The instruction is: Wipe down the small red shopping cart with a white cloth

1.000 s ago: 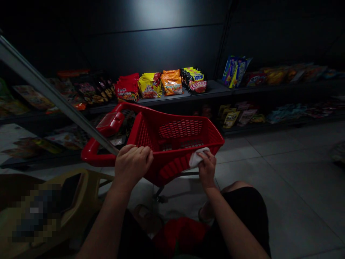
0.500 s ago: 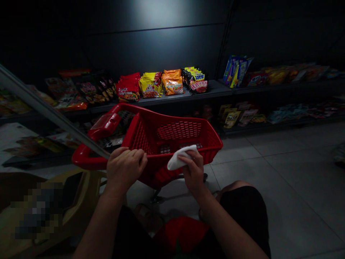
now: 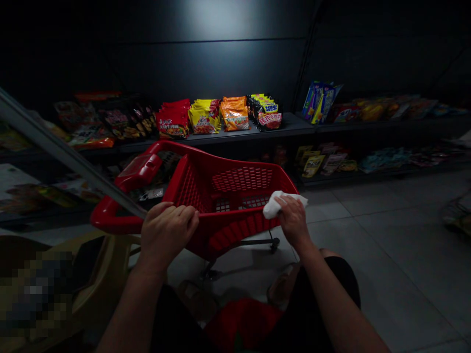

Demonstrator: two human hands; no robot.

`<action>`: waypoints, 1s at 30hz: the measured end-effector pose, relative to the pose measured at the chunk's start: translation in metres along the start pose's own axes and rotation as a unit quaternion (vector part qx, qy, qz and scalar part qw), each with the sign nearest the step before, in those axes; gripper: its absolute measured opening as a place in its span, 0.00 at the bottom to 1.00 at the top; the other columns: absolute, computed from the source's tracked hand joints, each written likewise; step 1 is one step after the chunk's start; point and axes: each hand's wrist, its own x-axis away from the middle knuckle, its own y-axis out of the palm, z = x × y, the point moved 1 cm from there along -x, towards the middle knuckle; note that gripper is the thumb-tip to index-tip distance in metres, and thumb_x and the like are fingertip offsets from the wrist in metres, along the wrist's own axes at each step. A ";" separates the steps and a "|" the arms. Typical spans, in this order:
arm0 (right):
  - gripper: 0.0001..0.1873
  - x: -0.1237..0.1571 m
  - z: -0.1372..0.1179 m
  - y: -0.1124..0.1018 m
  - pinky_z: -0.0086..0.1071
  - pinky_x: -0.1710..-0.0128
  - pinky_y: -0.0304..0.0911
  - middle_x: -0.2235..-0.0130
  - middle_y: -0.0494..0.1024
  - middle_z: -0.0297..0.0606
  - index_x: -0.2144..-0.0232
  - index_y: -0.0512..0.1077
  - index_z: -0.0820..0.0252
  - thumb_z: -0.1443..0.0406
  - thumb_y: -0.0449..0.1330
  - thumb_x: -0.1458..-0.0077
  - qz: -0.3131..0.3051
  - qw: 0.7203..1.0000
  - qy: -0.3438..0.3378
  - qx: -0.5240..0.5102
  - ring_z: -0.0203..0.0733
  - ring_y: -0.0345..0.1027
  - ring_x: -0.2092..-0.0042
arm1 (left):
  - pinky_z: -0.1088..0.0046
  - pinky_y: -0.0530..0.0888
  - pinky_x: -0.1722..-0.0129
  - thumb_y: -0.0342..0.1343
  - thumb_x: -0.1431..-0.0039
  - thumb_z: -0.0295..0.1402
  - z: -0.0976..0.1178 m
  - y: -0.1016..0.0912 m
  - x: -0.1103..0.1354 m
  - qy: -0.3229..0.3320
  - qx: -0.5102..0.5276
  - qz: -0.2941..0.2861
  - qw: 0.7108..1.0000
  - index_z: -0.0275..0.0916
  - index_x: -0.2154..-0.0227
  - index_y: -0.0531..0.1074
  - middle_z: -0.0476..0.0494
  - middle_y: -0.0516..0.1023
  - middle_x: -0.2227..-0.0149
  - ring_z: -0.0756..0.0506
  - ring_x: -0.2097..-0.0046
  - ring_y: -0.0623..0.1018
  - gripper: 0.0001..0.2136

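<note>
A red plastic shopping cart (image 3: 235, 179) stands in front of me on the tiled floor, its basket empty. My left hand (image 3: 167, 235) is closed over the near rim of the basket, close to the red handle (image 3: 138, 171). My right hand (image 3: 292, 220) is closed on a crumpled white cloth (image 3: 274, 206) and presses it against the near right corner of the rim. My knees and dark shorts show below.
Dark shelves (image 3: 294, 122) behind the cart hold rows of snack and noodle packets (image 3: 221, 115). A grey metal bar (image 3: 66, 154) slants across the left. A yellowish plastic chair (image 3: 106, 274) stands at the lower left. Grey floor tiles (image 3: 386, 235) stretch to the right.
My right hand has slid the white cloth along the near rim from the middle to the right corner. The cart has shifted slightly left. My left hand keeps its hold.
</note>
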 end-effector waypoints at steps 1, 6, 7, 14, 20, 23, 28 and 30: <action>0.24 0.001 0.014 -0.004 0.52 0.33 0.48 0.42 0.73 0.43 0.40 0.67 0.54 0.69 0.50 0.37 0.012 1.000 0.014 -0.005 0.48 0.60 0.37 | 0.63 0.67 0.56 0.50 0.34 0.36 0.000 0.000 0.000 -0.002 -0.001 0.001 1.000 0.42 0.73 0.67 0.49 0.77 0.74 0.44 0.68 0.76 0.11; 0.25 0.002 0.003 -0.004 0.59 0.33 0.44 0.40 0.72 0.44 0.41 0.68 0.56 0.68 0.53 0.41 0.046 0.997 0.069 -0.007 0.53 0.55 0.33 | 0.62 0.66 0.58 0.49 0.34 0.35 0.003 -0.001 -0.001 -0.013 -0.012 -0.004 1.000 0.43 0.74 0.66 0.48 0.76 0.74 0.43 0.68 0.75 0.12; 0.27 0.001 -0.015 -0.001 0.59 0.33 0.43 0.39 0.70 0.45 0.40 0.67 0.56 0.67 0.54 0.42 0.038 0.997 0.065 -0.015 0.54 0.53 0.32 | 0.62 0.66 0.58 0.49 0.34 0.35 0.003 -0.002 -0.001 -0.014 -0.013 -0.008 1.000 0.43 0.75 0.66 0.48 0.77 0.74 0.43 0.68 0.76 0.12; 0.32 -0.002 -0.159 0.022 0.53 0.29 0.38 0.32 0.61 0.39 0.34 0.60 0.52 0.62 0.59 0.40 -0.051 0.989 -0.074 -0.119 0.51 0.44 0.29 | 0.62 0.67 0.58 0.50 0.35 0.36 0.000 -0.005 0.001 -0.014 -0.025 -0.019 0.999 0.43 0.74 0.67 0.47 0.77 0.74 0.43 0.68 0.76 0.12; 0.25 -0.001 -0.107 0.026 0.47 0.30 0.43 0.37 0.69 0.35 0.39 0.67 0.49 0.70 0.53 0.36 0.001 0.992 -0.076 -0.102 0.42 0.53 0.31 | 0.62 0.67 0.55 0.49 0.34 0.36 -0.003 -0.003 0.003 -0.011 -0.019 -0.035 0.999 0.42 0.74 0.67 0.47 0.77 0.73 0.43 0.67 0.77 0.12; 0.23 0.002 -0.041 0.016 0.53 0.31 0.46 0.38 0.71 0.41 0.41 0.69 0.53 0.68 0.54 0.37 0.040 0.995 0.000 -0.089 0.47 0.55 0.33 | 0.63 0.66 0.57 0.48 0.34 0.36 -0.003 0.000 0.002 -0.009 -0.018 -0.032 0.999 0.42 0.73 0.67 0.47 0.77 0.73 0.43 0.67 0.77 0.12; 0.20 -0.001 0.008 0.010 0.54 0.35 0.53 0.41 0.73 0.45 0.45 0.71 0.57 0.66 0.54 0.38 0.113 0.984 0.091 -0.100 0.50 0.59 0.35 | 0.63 0.66 0.56 0.48 0.34 0.35 -0.001 0.002 0.000 -0.009 -0.020 -0.019 1.000 0.43 0.74 0.66 0.47 0.76 0.74 0.43 0.68 0.76 0.12; 0.20 -0.005 -0.014 0.015 0.56 0.34 0.50 0.43 0.75 0.44 0.47 0.73 0.57 0.69 0.54 0.39 0.106 0.986 0.092 -0.092 0.50 0.58 0.36 | 0.62 0.67 0.55 0.48 0.34 0.35 0.000 0.003 0.000 -0.009 -0.021 -0.018 1.000 0.43 0.75 0.66 0.47 0.76 0.74 0.43 0.68 0.76 0.12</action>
